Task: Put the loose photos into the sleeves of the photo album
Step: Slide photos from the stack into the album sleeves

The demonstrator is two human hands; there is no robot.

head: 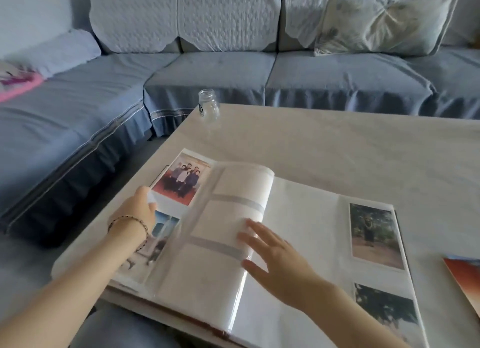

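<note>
The photo album [306, 218] lies open on a pale table [337, 145], near its front edge, just before the person. One leaf [233, 192] of empty sleeves stands up in an arch over the middle of the book and does not lie flat on either side.

The right hand [283, 267] is at 5 o'clock from this leaf. Its fingers are straight and spread wide. The fingertips touch the free edge of the leaf, and the hand grips nothing.

The left hand [139, 210] is at the 9 o'clock edge of the album, on the border of the left page. It has a thin bracelet [130, 221] on the wrist. Its fingertips are blurred against the plastic, so I cannot tell if they pinch the page or only press on it.

On the left page, a group photo [181, 181] sits in the top sleeve, and a second photo [163, 233] is partly under the left wrist. On the right page, two darker photos [374, 236] sit one above the other at the outer edge.

A loose photo [465, 280] with orange-red colour lies on the table at 3 o'clock from the album, apart from it and cut by the frame.

A small glass jar [209, 106] stands at the far table corner, at 11 o'clock. Behind is a blue sofa [233, 75] with a pale cushion [384, 23] at 1 o'clock.
</note>
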